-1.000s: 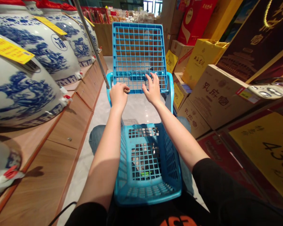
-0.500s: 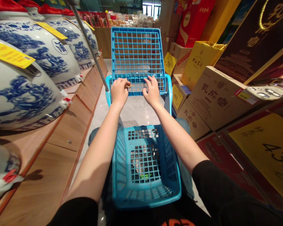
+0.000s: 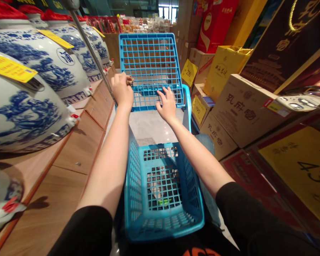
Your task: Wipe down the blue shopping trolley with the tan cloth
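A light-blue plastic shopping basket cart (image 3: pixel 134 233) stands in front of me, with a gridded panel (image 3: pixel 150 34) tilted up at its far end. My left hand (image 3: pixel 122 91) is at the panel's left edge, fingers curled round a small crumpled brownish thing (image 3: pixel 130 82), mostly hidden by them. Over the lower right part of the grid hovers or rests my right hand (image 3: pixel 166 105); its fingers are bent but apart, with nothing seen in them. Whether its fingertips touch the grid I cannot tell. Through the basket's floor something green (image 3: pixel 164 201) shows.
Large blue-and-white jars (image 3: pixel 26 106) with red covers stand on a wooden cabinet (image 3: pixel 69 156) to the left, beside a metal pole (image 3: pixel 93 46). Stacked cartons (image 3: pixel 245 110), a yellow gift bag (image 3: pixel 224 71) and price signs (image 3: pixel 188 73) line the right. Shelved goods (image 3: pixel 141 25) are ahead.
My left hand has lifted and shifted left, from the lower panel bar to its left edge, with the small thing still in its fingers. My right hand stays over the grid's lower right.
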The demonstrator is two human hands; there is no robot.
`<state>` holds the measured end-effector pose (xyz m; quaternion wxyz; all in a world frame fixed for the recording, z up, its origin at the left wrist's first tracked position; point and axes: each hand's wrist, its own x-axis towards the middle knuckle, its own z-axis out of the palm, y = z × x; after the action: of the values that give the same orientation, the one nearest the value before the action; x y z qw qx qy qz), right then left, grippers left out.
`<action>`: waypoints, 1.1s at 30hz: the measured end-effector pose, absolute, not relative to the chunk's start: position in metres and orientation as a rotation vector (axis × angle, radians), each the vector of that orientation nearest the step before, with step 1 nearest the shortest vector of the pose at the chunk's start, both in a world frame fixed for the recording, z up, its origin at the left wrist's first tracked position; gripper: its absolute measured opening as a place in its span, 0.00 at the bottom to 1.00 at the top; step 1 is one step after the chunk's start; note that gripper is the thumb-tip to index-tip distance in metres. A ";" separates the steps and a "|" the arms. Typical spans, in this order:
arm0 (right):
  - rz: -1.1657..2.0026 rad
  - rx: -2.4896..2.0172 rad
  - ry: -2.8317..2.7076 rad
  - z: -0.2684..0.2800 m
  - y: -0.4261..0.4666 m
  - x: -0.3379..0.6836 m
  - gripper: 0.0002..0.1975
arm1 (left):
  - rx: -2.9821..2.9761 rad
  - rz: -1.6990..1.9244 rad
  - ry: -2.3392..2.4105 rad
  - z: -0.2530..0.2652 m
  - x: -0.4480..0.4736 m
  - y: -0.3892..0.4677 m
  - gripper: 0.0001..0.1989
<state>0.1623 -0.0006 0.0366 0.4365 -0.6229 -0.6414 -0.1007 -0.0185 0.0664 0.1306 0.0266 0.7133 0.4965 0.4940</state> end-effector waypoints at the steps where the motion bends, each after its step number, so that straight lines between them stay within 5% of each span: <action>1: -0.252 -1.552 -1.594 0.037 -0.002 0.162 0.28 | 2.151 1.541 1.567 0.124 -0.016 0.065 0.10; 9: -0.314 -1.516 -1.558 0.056 0.001 0.167 0.28 | 2.145 1.580 1.405 0.094 -0.012 0.049 0.12; 16: -0.368 -1.323 -1.680 0.117 0.057 0.161 0.27 | 2.252 1.750 1.348 0.123 -0.015 0.094 0.10; 22: -0.326 -1.249 -1.788 0.105 0.068 0.161 0.27 | 2.362 1.868 1.321 0.137 -0.007 0.113 0.15; 33: -0.142 -1.160 -1.777 0.109 0.047 0.191 0.34 | 2.673 1.480 1.081 0.115 0.003 0.068 0.18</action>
<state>0.1907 0.0474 0.1086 0.4860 -0.4767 -0.7302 -0.0584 0.0026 0.0681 0.1155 -0.0495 0.8237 0.3332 0.4561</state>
